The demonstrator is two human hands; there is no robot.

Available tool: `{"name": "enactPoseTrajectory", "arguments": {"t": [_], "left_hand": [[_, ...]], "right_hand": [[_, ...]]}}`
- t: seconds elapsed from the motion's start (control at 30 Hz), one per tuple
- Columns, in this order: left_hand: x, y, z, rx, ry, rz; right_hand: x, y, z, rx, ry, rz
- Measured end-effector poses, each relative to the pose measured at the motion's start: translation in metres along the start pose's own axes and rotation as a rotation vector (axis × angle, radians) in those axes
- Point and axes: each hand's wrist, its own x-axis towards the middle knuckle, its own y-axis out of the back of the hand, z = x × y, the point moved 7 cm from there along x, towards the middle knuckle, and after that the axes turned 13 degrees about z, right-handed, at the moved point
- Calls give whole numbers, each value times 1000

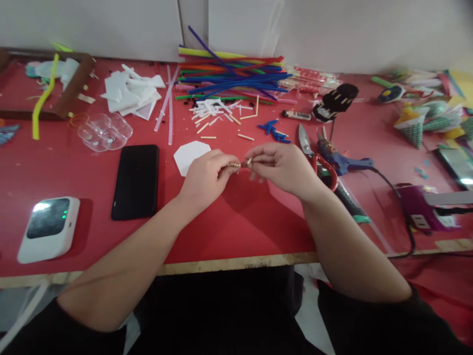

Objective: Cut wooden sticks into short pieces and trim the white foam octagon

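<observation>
My left hand [207,180] is closed in a pinch on a small bundle of short wooden sticks [234,165], held just above the red table [236,222]. My right hand [283,166] is closed too, its fingertips pinching a single short stick [250,160] whose end meets the bundle. Both hands hover near the table's middle, right of a white octagonal foam piece [190,155]. More cut sticks [218,116] lie scattered behind the hands.
A black phone [136,180] and a white device [49,228] lie at left. Coloured straws [229,74], white foam scraps [129,91] and a clear tray [104,132] sit behind. Pliers [314,153], a blue glue gun [342,160] with its cable and paper cones [416,125] are at right.
</observation>
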Motion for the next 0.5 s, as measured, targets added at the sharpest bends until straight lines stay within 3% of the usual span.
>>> {"name": "enactPoseTrajectory", "arguments": {"t": [0.17,0.37,0.5], "left_hand": [[0,0,-1,2,11,0],[0,0,0,7,12,3],[0,1,0,-5,13,4]], "right_hand": [[-3,1,-5,-142,137,-2],[-2,4,-15,-275,351,99],[-3,-2,-14,-257,350,26]]}}
